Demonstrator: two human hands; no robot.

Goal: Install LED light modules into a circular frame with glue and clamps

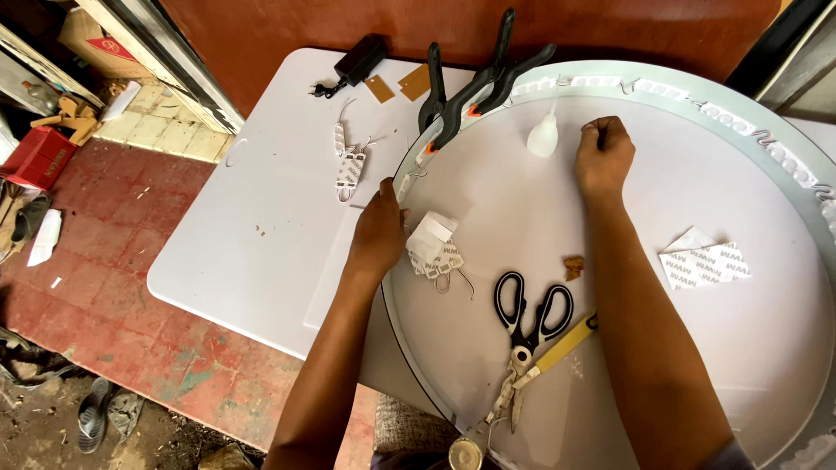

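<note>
**Rim strip partly laid on the round panel**

The left hand (380,231) pinches the round panel (627,287) at its left edge, beside black clamps (475,87). The right hand (603,157), fisted, presses near the far rim, whose strip (575,83) looks only partly covered.

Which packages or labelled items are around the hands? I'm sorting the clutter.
Cardboard box: top left on floor, brown with red label.
Red box: far left on floor, rectangular.
Printed backing paper: right on round panel, white with grey lettering.
Two brown tags: on table, top centre.
</note>
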